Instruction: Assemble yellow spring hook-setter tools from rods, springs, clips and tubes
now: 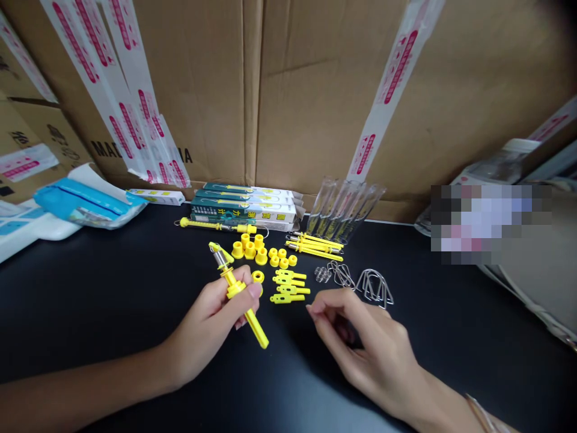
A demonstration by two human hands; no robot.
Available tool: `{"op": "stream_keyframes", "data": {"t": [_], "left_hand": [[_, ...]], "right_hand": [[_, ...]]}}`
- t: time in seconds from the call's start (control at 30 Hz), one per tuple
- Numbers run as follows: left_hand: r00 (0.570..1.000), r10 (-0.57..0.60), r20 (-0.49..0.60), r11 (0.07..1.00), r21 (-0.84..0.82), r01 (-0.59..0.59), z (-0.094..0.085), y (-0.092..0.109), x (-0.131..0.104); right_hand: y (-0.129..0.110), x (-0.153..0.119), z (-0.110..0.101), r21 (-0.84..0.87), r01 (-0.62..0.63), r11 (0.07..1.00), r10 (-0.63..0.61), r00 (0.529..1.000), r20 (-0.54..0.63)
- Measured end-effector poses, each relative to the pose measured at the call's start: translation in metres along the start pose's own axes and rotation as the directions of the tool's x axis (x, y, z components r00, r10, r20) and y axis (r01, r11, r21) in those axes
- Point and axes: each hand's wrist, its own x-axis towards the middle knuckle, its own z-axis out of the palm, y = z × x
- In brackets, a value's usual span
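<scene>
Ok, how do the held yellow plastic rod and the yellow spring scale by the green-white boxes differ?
The rod tilts in the left hand; the scale lies on the black table. The scale ends in a curved wire hook; the rod's lower end is bare. Both are mostly yellow.

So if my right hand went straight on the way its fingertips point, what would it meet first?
Probably the nearest flat yellow piece, just ahead of your right hand; depth is unclear, so the hand might pass above it.
</scene>
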Motion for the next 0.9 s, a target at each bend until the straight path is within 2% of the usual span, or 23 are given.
{"op": "stream_keyframes", "data": {"t": [0.2, 0.27, 0.4, 0.47, 0.53, 0.6, 0.67, 0.73, 0.8, 0.83, 0.9], "left_hand": [[0.997, 0.06, -0.041, 0.997, 0.053, -0.058, 0.0, -0.003, -0.002], [0.998, 0.048, -0.045, 0.999, -0.01, -0.049, 0.0, -0.007, -0.002], [0.999, 0.004, 0.038, 0.989, -0.146, 0.002, 0.0, -0.009, -0.001], [0.998, 0.037, 0.047, 0.997, -0.071, -0.034, -0.001, -0.007, -0.003], [0.99, 0.136, 0.048, 0.989, 0.05, -0.138, -0.001, -0.005, -0.005], [0.961, 0.261, 0.095, 0.953, 0.133, -0.273, -0.002, -0.002, -0.009], [0.924, 0.343, 0.168, 0.912, 0.177, -0.37, -0.003, -0.001, -0.011], [0.91, 0.341, 0.236, 0.889, 0.233, -0.394, -0.004, -0.001, -0.013], [0.915, 0.285, 0.287, 0.876, 0.311, -0.37, -0.004, -0.001, -0.014], [0.912, 0.262, 0.316, 0.865, 0.341, -0.367, -0.004, -0.001, -0.014], [0.892, 0.251, 0.376, 0.837, 0.378, -0.395, -0.003, -0.002, -0.014]], "right_hand": [[0.003, 0.0, -0.002, 0.018, -0.029, 0.999, 0.028, 0.997, 0.066], [0.004, 0.0, -0.002, 0.027, -0.022, 0.999, 0.02, 0.998, 0.063], [0.003, 0.0, -0.003, 0.054, -0.025, 0.998, 0.021, 0.997, 0.076], [0.0, 0.002, -0.002, 0.113, -0.075, 0.991, 0.063, 0.992, 0.108], [-0.007, 0.005, 0.001, 0.232, -0.173, 0.957, 0.138, 0.977, 0.161], [-0.017, 0.008, 0.005, 0.393, -0.291, 0.872, 0.217, 0.95, 0.224], [-0.027, 0.011, 0.011, 0.559, -0.365, 0.745, 0.253, 0.929, 0.271], [-0.036, 0.012, 0.016, 0.696, -0.41, 0.589, 0.235, 0.912, 0.337], [-0.04, 0.012, 0.019, 0.768, -0.472, 0.433, 0.196, 0.881, 0.431], [-0.041, 0.012, 0.02, 0.778, -0.504, 0.374, 0.184, 0.863, 0.471], [-0.041, 0.013, 0.019, 0.783, -0.538, 0.311, 0.184, 0.843, 0.506]]}}
